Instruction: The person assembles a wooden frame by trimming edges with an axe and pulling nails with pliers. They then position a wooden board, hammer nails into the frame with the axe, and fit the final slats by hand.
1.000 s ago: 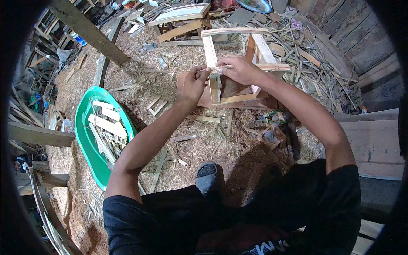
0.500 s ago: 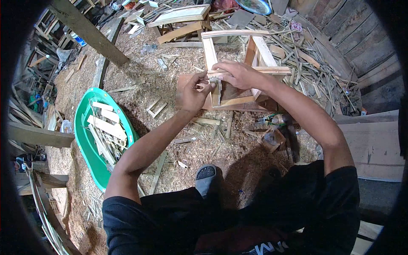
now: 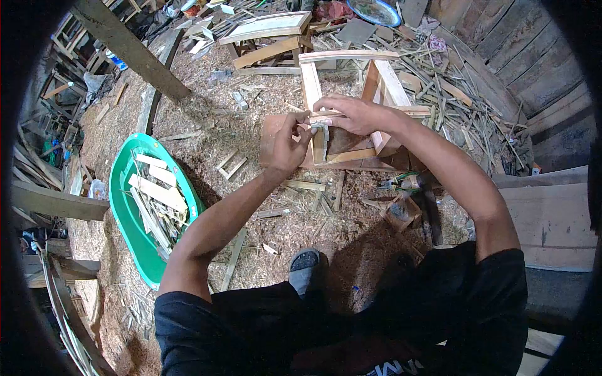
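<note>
A pale wooden frame [image 3: 384,80] of nailed slats stands on a reddish board [image 3: 271,135] on the sawdust floor. Across its near top edge lies a thin wooden strip [image 3: 419,110]. My right hand [image 3: 354,116] lies over the strip's left part and grips it against the frame. My left hand [image 3: 287,143] pinches the strip's left end at the frame's corner, thumb and fingers closed. What sits under the fingertips is hidden.
A green basin [image 3: 124,216] holding wood offcuts lies to the left. A dark beam [image 3: 128,45] crosses the upper left. Pliers and scraps [image 3: 401,183] lie right of the board, a shoe [image 3: 305,263] near me, planks [image 3: 552,216] at right, another frame [image 3: 266,28] behind.
Both hands have shifted slightly lower and to the left on the frame's corner, keeping hold of the strip. My left fingers have closed in tighter at the strip's end.
</note>
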{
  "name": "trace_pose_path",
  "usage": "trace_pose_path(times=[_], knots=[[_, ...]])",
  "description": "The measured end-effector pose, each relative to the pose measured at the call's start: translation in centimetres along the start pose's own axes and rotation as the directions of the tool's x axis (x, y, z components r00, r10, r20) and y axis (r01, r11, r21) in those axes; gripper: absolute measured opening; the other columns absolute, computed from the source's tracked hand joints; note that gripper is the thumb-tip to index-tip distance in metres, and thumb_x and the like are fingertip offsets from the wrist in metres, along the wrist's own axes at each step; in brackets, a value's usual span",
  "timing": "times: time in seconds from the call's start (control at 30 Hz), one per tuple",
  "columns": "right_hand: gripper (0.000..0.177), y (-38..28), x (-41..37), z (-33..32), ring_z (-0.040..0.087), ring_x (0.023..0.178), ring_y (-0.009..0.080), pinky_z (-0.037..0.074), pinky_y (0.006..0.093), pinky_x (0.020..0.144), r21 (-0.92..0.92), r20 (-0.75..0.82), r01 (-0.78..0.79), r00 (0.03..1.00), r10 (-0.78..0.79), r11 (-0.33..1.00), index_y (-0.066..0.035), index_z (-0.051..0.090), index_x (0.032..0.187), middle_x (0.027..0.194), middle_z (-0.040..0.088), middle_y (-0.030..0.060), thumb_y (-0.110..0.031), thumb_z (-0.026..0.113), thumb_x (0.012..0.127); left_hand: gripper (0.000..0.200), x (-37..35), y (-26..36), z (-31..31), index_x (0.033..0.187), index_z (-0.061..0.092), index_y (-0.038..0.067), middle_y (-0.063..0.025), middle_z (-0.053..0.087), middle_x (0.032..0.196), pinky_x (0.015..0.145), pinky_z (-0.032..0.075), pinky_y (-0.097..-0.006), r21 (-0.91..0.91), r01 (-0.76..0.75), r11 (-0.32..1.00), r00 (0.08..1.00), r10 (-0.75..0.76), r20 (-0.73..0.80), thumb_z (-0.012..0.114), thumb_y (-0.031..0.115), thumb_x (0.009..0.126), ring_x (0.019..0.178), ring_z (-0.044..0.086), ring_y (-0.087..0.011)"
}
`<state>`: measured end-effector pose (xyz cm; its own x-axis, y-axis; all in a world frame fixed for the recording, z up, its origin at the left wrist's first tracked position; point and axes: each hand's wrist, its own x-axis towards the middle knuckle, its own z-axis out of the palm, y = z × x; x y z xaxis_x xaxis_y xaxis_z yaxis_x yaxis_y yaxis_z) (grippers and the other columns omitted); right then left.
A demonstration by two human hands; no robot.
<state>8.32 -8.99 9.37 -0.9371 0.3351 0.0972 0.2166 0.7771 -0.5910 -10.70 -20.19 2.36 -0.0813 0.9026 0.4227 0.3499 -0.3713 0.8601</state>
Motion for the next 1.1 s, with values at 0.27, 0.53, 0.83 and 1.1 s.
trace_pose_path(times=[0.27,0.53,0.83,1.1], knots=[[0.036,0.0,-0.3,0.0,0.054,0.114,0.0351,0.044,0.0432,0.099,-0.031,-0.034,0.009,0.999,-0.01,0.999,-0.008,0.051,0.131,0.119,0.057,0.0186,-0.019,0.055,0.097,0.035,-0.3,-0.2,0.2,0.124,0.058,0.001,-0.0007,0.06,0.09,0.065,0.043,-0.0227,-0.006,-0.05,0.999,0.998,0.05,-0.036,0.068,0.005,0.09,0.07,0.048,-0.0053],[0.036,0.6,-0.6,0.6,0.058,0.109,0.0364,0.047,0.044,0.095,-0.057,-0.084,0.001,0.996,-0.006,0.998,-0.01,0.053,0.131,0.116,0.058,0.0189,-0.021,0.057,0.096,0.028,-0.4,-0.7,0.2,0.114,0.061,0.0,-0.0078,0.064,0.112,0.067,0.046,-0.0222,-0.095,0.087,0.992,0.996,-0.09,-0.027,0.07,0.0,0.087,0.072,0.051,-0.0062],[0.036,0.3,-0.1,0.4,0.056,0.113,0.0365,0.045,0.0442,0.097,-0.01,-0.063,0.014,0.998,-0.014,1.0,-0.009,0.052,0.13,0.117,0.059,0.0195,-0.023,0.054,0.097,0.033,-0.3,-1.0,0.2,0.119,0.063,0.0,-0.0045,0.065,0.106,0.066,0.043,-0.0201,-0.156,0.102,0.983,0.994,-0.107,-0.03,0.071,0.001,0.087,0.072,0.049,-0.004],[0.035,0.6,-0.6,0.6,0.056,0.111,0.0362,0.045,0.0432,0.097,-0.068,-0.114,0.071,0.99,-0.079,0.995,-0.006,0.056,0.129,0.116,0.06,0.0195,-0.022,0.053,0.098,0.032,-0.3,-1.5,0.2,0.117,0.062,0.001,-0.0043,0.065,0.105,0.067,0.044,-0.022,-0.101,0.087,0.991,0.996,-0.089,-0.021,0.072,0.004,0.087,0.075,0.051,-0.0052]])
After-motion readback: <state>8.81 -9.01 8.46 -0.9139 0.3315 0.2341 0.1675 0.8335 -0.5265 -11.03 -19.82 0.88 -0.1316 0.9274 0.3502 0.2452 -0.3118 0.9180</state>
